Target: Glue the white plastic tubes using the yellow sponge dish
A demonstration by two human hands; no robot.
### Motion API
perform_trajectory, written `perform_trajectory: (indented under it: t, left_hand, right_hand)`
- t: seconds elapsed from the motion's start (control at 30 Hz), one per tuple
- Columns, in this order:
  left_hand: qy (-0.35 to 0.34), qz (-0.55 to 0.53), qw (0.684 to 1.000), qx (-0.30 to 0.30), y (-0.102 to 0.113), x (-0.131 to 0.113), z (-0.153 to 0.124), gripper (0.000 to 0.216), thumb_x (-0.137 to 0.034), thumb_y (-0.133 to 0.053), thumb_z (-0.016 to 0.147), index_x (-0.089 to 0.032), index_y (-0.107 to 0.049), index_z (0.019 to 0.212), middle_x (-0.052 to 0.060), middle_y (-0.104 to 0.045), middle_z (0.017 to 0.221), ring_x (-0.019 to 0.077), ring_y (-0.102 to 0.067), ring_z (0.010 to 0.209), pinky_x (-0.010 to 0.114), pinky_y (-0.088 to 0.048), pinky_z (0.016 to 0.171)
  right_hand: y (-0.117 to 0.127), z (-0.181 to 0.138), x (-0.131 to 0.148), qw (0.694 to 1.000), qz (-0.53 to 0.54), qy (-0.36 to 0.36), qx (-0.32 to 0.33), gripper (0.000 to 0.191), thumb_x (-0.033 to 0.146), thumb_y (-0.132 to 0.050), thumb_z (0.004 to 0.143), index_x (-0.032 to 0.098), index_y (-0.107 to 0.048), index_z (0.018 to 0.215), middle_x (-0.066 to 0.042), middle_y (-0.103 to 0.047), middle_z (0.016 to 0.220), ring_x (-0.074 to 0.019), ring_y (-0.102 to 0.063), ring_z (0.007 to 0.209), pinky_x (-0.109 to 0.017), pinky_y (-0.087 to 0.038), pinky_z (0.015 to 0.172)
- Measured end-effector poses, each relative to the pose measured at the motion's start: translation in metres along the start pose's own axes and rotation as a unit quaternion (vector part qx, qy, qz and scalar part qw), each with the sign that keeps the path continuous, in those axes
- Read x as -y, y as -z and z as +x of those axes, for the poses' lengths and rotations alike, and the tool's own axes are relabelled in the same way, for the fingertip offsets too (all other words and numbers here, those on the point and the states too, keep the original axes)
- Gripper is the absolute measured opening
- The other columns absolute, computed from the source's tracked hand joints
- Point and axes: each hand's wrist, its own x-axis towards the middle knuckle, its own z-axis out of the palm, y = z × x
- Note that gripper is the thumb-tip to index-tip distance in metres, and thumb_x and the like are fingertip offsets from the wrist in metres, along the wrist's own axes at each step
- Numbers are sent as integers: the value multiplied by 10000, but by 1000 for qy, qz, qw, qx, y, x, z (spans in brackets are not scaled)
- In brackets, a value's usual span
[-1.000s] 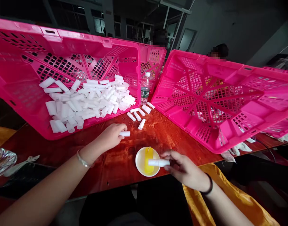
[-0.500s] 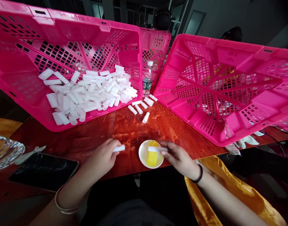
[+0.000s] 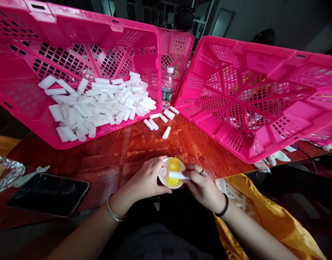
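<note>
My left hand (image 3: 148, 178) is closed round a short white plastic tube (image 3: 163, 171), held at the left rim of a small white dish (image 3: 162, 179) with a yellow sponge (image 3: 173, 170) in it. My right hand (image 3: 202, 186) pinches a longer white tube (image 3: 175, 175) that lies across the dish over the sponge. The two hands almost meet above the dish at the near edge of the red wooden table (image 3: 111, 159).
A tilted pink crate (image 3: 73, 39) at left holds a heap of white tubes (image 3: 101, 104); a few loose tubes (image 3: 159, 121) lie before it. A second pink crate (image 3: 250, 94) leans at right. Water bottle (image 3: 167, 88), dark phone (image 3: 48, 193), glass dish (image 3: 3, 173), yellow bag (image 3: 263, 220) with tubes.
My left hand has carried its short tube rightward to the dish rim. My right hand has stayed over the dish with its tube. The view tipped slightly downward.
</note>
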Motion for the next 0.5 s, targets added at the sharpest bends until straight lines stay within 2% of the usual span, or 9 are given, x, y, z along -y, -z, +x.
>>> perform_trajectory:
  t: [0.07,0.17,0.23,0.27,0.33,0.4,0.43,0.5]
  left_hand:
    - [6,-3,1000,-10,-3,0,2,663,-343,-884,532,-223,-475,1040,131,-523,1343,319,-507,1222,481,-442,1002]
    - [15,-4,1000,-18,-4,-1,2,700,-327,-890,518,-213,-466,1063,137,-540,1317,320,-527,1192,482,-456,980]
    - [17,-4,1000,-23,-5,-3,2,700,-317,-894,508,-214,-469,1055,133,-551,1302,323,-529,1189,486,-451,985]
    - [18,-5,999,-26,-5,-4,1,693,-311,-894,507,-217,-472,1048,129,-553,1299,323,-529,1190,487,-447,989]
    - [19,-7,999,-30,-5,-5,1,674,-304,-890,516,-223,-472,1038,121,-553,1301,321,-525,1197,488,-440,996]
    - [23,-8,999,-27,-4,-7,0,673,-302,-888,525,-224,-466,1045,122,-552,1302,322,-523,1200,493,-436,999]
    - [26,-8,999,-24,-4,-8,1,682,-304,-887,531,-222,-462,1057,127,-550,1303,324,-521,1202,498,-434,1000]
    - [32,-5,999,-20,-4,-9,1,698,-313,-883,542,-217,-452,1084,139,-544,1306,329,-515,1207,508,-426,1005]
  right_hand:
    - [0,-2,2,999,6,36,-2,153,190,-522,906,208,-643,998,-104,-607,997,-205,-615,939,-344,-550,789]
    - [-3,-6,4,995,92,-44,-6,228,242,-505,933,217,-584,1145,-77,-631,943,-170,-646,798,-299,-574,673]
    - [-4,-8,4,992,97,-78,-10,238,246,-488,947,210,-585,1161,-61,-649,882,-155,-647,726,-287,-574,645]
    - [-5,-8,4,995,74,-64,-15,229,226,-487,946,208,-606,1141,-64,-649,880,-160,-649,753,-298,-574,676]
    - [-4,-9,3,1000,11,14,-25,217,171,-505,923,209,-652,1079,-88,-635,944,-191,-636,900,-341,-559,785]
    - [-3,-9,3,997,-13,67,-25,235,141,-505,908,216,-653,1074,-103,-612,1012,-205,-614,979,-356,-549,820]
    - [-3,-9,3,998,-3,60,-19,238,149,-511,907,217,-634,1099,-103,-611,1024,-202,-619,975,-346,-555,805]
    - [-3,-9,4,999,31,-2,-16,244,192,-523,916,212,-578,1153,-91,-638,993,-185,-649,891,-312,-572,738]
